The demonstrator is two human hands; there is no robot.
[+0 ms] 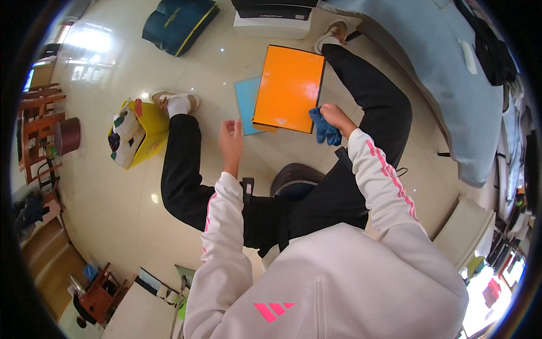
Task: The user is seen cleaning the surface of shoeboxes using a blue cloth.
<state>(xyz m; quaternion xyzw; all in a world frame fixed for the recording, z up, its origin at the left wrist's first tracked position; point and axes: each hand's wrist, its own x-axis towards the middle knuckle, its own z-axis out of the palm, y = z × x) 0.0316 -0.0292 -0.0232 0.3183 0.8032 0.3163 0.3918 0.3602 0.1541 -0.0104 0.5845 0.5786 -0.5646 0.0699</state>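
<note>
Bunched in my right hand (335, 117) is a crumpled blue cloth (326, 128), hanging by the lower right corner of an orange box (289, 85). My fingers are closed round the cloth's upper end. The box is flat, with dark edges, and lies on the floor between my feet. From under its left side a light blue flat sheet or folder (247, 99) sticks out. Beside that blue piece's lower left edge is my left hand (230, 135), holding nothing, its fingers loosely bent and a little apart.
A yellow container (151, 135) with shoes stands left, near my left foot. Farther off are a dark green bag (179, 24) and a black-and-white box (273, 22). Light blue fabric (440, 73) drapes at the right. A dark round seat (294, 179) shows between my thighs.
</note>
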